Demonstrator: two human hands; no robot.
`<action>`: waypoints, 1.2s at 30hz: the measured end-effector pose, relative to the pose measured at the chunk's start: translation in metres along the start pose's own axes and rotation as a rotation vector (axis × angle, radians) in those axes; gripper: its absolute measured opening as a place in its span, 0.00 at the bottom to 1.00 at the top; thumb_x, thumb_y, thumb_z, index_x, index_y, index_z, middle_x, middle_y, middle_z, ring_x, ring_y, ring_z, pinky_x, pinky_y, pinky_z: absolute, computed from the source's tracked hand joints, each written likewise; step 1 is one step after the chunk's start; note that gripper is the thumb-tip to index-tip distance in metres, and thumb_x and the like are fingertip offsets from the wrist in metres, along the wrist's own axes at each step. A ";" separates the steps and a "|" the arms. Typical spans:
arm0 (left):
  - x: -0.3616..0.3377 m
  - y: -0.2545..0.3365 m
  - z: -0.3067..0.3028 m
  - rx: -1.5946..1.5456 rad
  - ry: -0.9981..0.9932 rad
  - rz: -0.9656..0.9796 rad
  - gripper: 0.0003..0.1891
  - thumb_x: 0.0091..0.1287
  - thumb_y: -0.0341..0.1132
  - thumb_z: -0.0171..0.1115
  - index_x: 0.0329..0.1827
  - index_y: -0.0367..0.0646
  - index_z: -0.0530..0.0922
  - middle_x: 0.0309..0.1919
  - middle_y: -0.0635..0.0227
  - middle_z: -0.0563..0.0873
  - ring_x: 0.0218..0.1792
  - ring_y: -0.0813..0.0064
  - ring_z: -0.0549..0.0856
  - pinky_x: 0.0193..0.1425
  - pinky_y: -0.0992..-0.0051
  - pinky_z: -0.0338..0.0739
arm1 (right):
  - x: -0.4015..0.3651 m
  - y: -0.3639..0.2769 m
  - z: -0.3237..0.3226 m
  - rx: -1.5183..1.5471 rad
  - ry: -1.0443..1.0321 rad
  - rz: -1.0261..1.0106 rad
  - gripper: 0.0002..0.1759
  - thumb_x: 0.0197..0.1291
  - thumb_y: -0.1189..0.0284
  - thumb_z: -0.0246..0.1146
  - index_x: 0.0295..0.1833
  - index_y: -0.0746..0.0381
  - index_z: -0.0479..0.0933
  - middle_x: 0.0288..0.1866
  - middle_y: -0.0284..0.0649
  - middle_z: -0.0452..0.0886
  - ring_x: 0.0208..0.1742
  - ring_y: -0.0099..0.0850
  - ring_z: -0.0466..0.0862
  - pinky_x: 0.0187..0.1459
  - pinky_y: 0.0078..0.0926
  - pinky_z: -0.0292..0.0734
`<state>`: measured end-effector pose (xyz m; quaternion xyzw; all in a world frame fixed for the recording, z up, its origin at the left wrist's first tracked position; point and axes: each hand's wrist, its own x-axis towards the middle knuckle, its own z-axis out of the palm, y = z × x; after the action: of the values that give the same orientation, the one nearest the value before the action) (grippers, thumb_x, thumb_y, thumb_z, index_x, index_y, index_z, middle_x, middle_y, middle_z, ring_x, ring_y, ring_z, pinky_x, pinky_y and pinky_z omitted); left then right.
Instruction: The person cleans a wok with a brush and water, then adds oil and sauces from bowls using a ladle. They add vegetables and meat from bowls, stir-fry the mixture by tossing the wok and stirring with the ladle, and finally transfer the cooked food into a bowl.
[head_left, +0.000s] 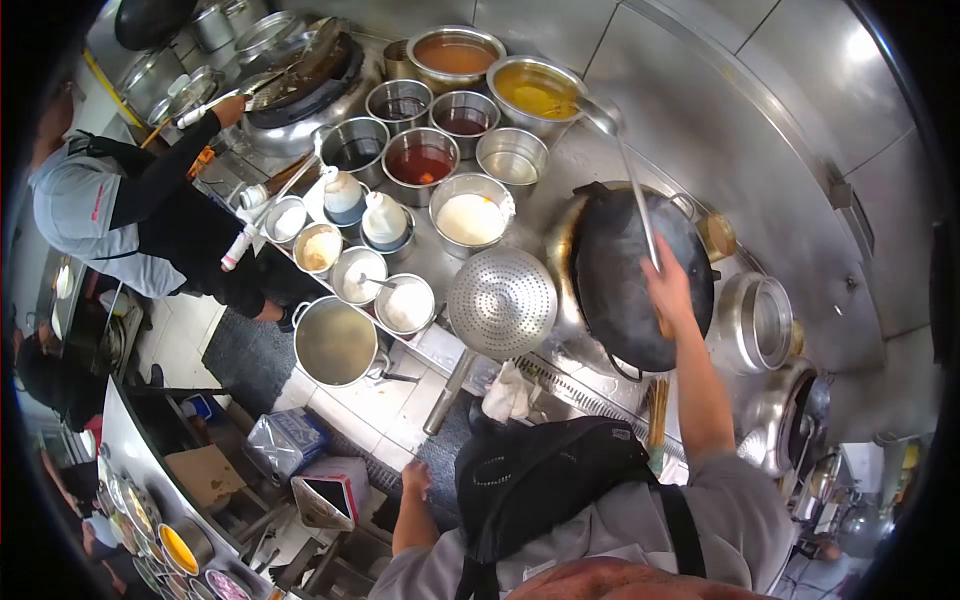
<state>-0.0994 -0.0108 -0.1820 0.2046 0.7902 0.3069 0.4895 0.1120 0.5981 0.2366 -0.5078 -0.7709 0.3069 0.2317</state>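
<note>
My right hand [668,290] is closed around the long handle of a metal ladle [636,185]. The ladle's bowl end is at the rim of a steel bowl [540,118] of yellow liquid, upper middle of the head view. Below that hand and forearm sits a large dark wok [625,270] with a faint haze over it. Down at my left side, my left hand [416,482] hangs away from the counter, fingers loosely apart and holding nothing. A round perforated strainer [502,300] lies nearby, its handle pointing toward that hand.
Left of the wok stand steel pots of sauces [421,165], squeeze bottles [385,217] and seasoning tubs [405,303]. A pot of cloudy liquid [336,342] sits at the counter edge. A white cloth [508,393] lies near my apron. Another person [130,200] works at a wok on the left.
</note>
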 end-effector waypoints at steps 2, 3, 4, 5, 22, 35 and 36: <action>-0.002 0.032 -0.005 -0.376 -0.098 -0.351 0.10 0.73 0.35 0.55 0.32 0.44 0.78 0.20 0.68 0.80 0.17 0.72 0.79 0.20 0.72 0.74 | -0.088 0.009 -0.047 0.352 -0.030 0.215 0.34 0.73 0.74 0.62 0.82 0.52 0.63 0.27 0.28 0.73 0.16 0.16 0.67 0.17 0.19 0.62; 0.021 0.008 -0.003 0.040 -0.146 -0.083 0.11 0.72 0.34 0.54 0.30 0.45 0.78 0.21 0.68 0.82 0.17 0.73 0.80 0.21 0.70 0.75 | -0.126 0.036 -0.066 0.343 -0.019 0.230 0.34 0.73 0.74 0.62 0.81 0.53 0.64 0.28 0.28 0.75 0.17 0.15 0.67 0.18 0.19 0.63; 0.012 0.042 -0.004 -0.510 0.003 -0.444 0.10 0.73 0.32 0.52 0.29 0.45 0.73 0.22 0.68 0.77 0.16 0.77 0.74 0.13 0.74 0.65 | -0.156 0.044 -0.083 0.048 0.013 0.172 0.33 0.73 0.75 0.61 0.81 0.54 0.64 0.37 0.38 0.81 0.27 0.26 0.77 0.27 0.27 0.71; 0.016 0.064 -0.015 -0.455 -0.008 -0.491 0.09 0.72 0.30 0.53 0.30 0.46 0.73 0.22 0.70 0.76 0.17 0.77 0.74 0.14 0.74 0.63 | -0.185 0.051 -0.100 -0.252 0.060 0.131 0.33 0.73 0.76 0.60 0.81 0.55 0.63 0.46 0.48 0.87 0.36 0.37 0.87 0.36 0.34 0.80; 0.008 0.100 0.008 -0.395 0.111 -0.399 0.05 0.70 0.32 0.57 0.42 0.45 0.81 0.26 0.71 0.83 0.25 0.80 0.81 0.25 0.79 0.74 | -0.031 -0.101 0.088 0.632 -0.615 0.182 0.36 0.76 0.71 0.58 0.84 0.58 0.54 0.29 0.32 0.73 0.21 0.19 0.72 0.18 0.22 0.72; -0.044 0.060 0.046 -0.690 0.195 -0.711 0.15 0.74 0.35 0.57 0.62 0.45 0.78 0.34 0.73 0.82 0.31 0.78 0.84 0.29 0.78 0.77 | 0.055 -0.167 0.173 0.353 -0.788 0.147 0.38 0.74 0.71 0.59 0.84 0.64 0.53 0.30 0.34 0.74 0.22 0.22 0.74 0.20 0.25 0.75; -0.028 -0.009 0.065 -0.631 0.133 -0.535 0.15 0.74 0.34 0.57 0.62 0.44 0.78 0.34 0.72 0.81 0.30 0.78 0.83 0.29 0.79 0.77 | 0.057 -0.172 0.172 0.353 -0.796 0.168 0.36 0.74 0.71 0.59 0.83 0.64 0.54 0.30 0.34 0.74 0.22 0.22 0.74 0.20 0.26 0.75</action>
<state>-0.0288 -0.0165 -0.1917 -0.1882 0.7126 0.4086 0.5384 -0.1350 0.5594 0.2397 -0.3636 -0.6920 0.6231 -0.0258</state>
